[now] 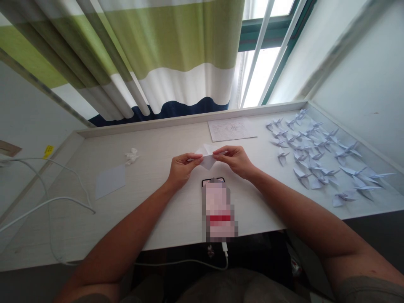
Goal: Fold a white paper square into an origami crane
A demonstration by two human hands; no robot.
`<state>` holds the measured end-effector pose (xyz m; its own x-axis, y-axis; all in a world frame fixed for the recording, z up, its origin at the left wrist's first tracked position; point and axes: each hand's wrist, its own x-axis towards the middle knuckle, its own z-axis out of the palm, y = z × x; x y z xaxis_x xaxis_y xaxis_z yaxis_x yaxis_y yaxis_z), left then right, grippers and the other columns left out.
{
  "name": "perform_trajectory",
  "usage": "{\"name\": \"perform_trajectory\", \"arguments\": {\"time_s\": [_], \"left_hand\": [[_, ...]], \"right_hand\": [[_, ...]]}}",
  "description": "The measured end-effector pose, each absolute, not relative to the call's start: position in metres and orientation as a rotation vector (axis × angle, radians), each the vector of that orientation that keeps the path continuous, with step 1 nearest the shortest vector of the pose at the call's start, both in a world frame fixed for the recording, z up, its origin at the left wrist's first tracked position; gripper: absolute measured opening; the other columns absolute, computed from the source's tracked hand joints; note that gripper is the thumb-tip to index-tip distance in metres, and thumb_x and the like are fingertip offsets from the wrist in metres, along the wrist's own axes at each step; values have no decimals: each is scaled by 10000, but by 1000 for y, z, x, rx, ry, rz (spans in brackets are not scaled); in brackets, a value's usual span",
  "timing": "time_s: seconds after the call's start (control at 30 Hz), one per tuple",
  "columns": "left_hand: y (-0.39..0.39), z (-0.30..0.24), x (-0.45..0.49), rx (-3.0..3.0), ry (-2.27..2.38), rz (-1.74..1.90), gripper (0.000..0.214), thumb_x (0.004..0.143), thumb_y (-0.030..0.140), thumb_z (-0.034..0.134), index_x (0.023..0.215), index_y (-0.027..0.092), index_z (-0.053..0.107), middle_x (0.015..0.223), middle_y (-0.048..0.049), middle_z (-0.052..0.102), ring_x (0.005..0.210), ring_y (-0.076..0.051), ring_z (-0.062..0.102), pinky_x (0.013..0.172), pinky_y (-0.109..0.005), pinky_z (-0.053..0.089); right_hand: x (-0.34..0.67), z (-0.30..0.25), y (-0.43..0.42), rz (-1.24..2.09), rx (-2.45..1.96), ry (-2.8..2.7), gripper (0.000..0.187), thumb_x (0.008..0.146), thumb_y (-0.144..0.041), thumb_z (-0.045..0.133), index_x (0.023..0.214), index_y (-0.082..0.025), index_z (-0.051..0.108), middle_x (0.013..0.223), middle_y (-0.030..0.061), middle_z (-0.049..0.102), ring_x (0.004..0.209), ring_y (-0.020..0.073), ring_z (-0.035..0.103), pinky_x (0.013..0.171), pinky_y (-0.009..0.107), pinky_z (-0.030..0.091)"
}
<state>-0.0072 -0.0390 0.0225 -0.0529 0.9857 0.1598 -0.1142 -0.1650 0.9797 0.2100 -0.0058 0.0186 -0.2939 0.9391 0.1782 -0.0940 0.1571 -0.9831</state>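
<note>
My left hand (183, 168) and my right hand (235, 160) meet above the middle of the white desk (151, 206). Their fingertips pinch opposite sides of a pale folded paper (206, 158), which forms a small diamond-like shape. Just below my hands lies a black-edged smartphone (213, 181), mostly covered by a pixelated blur. Many finished-looking pale blue origami cranes (311, 156) are spread across the desk to my right. A flat pale paper sheet (110, 182) and a crumpled white tissue (131, 156) lie to my left.
A handwritten sheet (232, 129) lies near the desk's raised back edge. A white cable (47, 203) runs over the desk's left side, and another runs below the front edge to the phone. A green-striped curtain (158, 42) and a bright window (261, 71) stand behind.
</note>
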Motion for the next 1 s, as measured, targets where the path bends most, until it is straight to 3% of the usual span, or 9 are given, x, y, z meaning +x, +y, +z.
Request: {"name": "perform_trajectory", "arguments": {"time_s": [0.17, 0.3, 0.43, 0.8, 1.0], "left_hand": [[-32, 19, -14, 1174, 1072, 1481, 376, 567, 468, 1028, 789, 219, 854, 842, -46, 812, 776, -180, 724, 751, -330, 614], [-32, 19, -13, 1162, 1038, 1436, 376, 558, 466, 1032, 773, 215, 852, 815, -38, 799, 722, -160, 703, 719, -322, 610], [-37, 22, -9, 1175, 1019, 1409, 361, 570, 451, 1031, 774, 210, 855, 804, -35, 787, 711, -156, 692, 718, -325, 606], [-36, 20, -10, 1153, 1036, 1389, 384, 570, 457, 1026, 803, 203, 857, 821, -37, 805, 705, -150, 702, 726, -310, 596], [-34, 14, -15, 1187, 1082, 1353, 408, 642, 482, 989, 888, 186, 855, 739, -24, 774, 664, -132, 673, 688, -270, 554]], "right_hand": [[216, 21, 1, 1298, -848, -1401, 337, 693, -514, 957, 842, -238, 834, 846, 32, 796, 786, 182, 692, 784, 376, 583], [215, 24, 0, 1336, -802, -1441, 372, 671, -481, 975, 941, -258, 849, 941, 31, 807, 876, 202, 709, 816, 387, 594], [212, 25, -4, 1314, -789, -1486, 309, 714, -496, 950, 881, -254, 856, 945, 44, 801, 921, 218, 718, 848, 404, 590], [212, 20, -4, 1355, -792, -1446, 264, 710, -470, 955, 860, -269, 871, 913, 37, 821, 878, 195, 722, 848, 389, 584], [214, 20, -3, 1403, -854, -1500, 319, 756, -468, 926, 971, -238, 872, 877, 39, 807, 758, 161, 694, 754, 353, 590]]}}
